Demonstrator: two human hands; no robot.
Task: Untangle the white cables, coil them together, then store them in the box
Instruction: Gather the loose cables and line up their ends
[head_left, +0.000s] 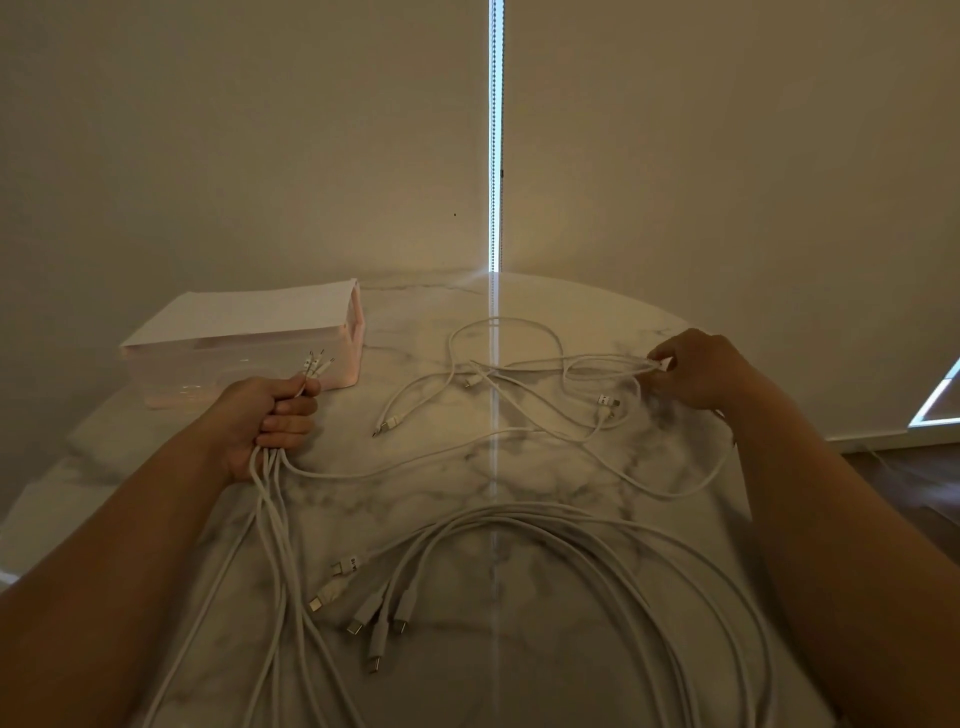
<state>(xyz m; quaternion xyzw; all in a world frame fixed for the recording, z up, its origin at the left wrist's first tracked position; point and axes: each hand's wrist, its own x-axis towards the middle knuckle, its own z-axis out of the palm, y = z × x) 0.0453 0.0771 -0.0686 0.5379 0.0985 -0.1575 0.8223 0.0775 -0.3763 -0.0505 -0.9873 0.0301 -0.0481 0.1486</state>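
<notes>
Head view: hands (270, 415) (696, 369) grip white cables (519, 517); plug (347, 564) marking unreadable.

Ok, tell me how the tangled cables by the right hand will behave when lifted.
Probably floppy: the cables lie in slack curves on the table. Likely light, since the right hand merely pinches them. Crossed strands may drag each other along, with the plugs trailing.

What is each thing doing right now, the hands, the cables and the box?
Bunch: uncoiled, in a wide curve on the table.
Tangle: loose on the table, not sorted.
Left hand: grips the bunch, plugs poking up.
Right hand: pinches the tangle.
Box: looks closed.
</notes>
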